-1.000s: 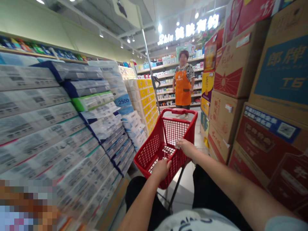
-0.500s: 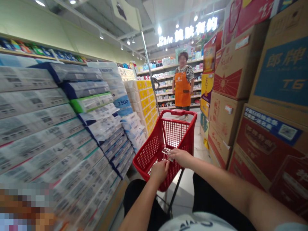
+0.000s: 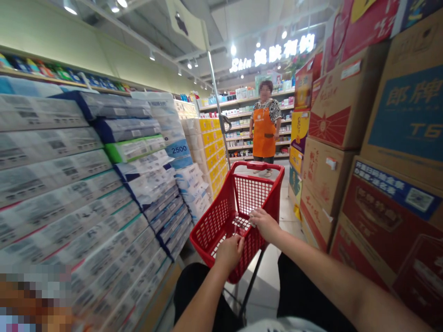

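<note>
Left hand and right hand lower now, both gripping rim of red plastic mesh cart

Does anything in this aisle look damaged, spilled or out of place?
Nothing looks spilled or damaged: the tissue packs and cartons stand stacked, and the red shopping cart looks intact. Only a pixelated patch in the lower-left corner looks odd.

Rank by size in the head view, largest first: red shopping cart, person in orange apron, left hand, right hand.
Red shopping cart
Person in orange apron
Left hand and right hand: look alike, unranked
</note>
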Tool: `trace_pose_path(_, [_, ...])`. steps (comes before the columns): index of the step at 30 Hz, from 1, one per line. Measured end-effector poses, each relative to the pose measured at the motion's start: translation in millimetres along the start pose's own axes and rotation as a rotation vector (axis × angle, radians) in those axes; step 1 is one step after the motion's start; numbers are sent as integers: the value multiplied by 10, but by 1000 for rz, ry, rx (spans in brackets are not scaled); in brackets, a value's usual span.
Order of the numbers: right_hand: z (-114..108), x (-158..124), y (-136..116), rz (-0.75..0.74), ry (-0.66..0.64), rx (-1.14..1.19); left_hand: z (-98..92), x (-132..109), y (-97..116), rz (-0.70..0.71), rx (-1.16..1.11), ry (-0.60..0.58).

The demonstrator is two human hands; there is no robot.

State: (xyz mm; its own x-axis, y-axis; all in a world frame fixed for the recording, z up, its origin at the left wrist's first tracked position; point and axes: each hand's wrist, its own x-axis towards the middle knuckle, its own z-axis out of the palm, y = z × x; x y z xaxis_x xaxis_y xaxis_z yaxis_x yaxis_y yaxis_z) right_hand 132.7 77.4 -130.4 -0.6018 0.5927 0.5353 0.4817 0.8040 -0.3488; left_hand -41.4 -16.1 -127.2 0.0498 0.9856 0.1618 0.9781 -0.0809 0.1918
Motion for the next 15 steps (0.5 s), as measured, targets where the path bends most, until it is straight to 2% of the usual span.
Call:
trace_pose_path(3, [3,-36,-114,-118,-20,11,-21,-4,6,-4,-10,-8])
trace_pose_path(5, [-1,-34,-165,-143,-45,40,-35,-9,6,-5,-15,-16])
trace_pose_path(9, [0,33,-173,-56,-104,161,-32,-15,-1,-11,-16,-12])
trace_pose_path(12, [79,57,-158,24,-82,190,-19,-15,-12,-8,-13,-16])
trace_pose_path(15, [161,51,-116,43,-59,167,-24,-19,-21,-2,-15,-14])
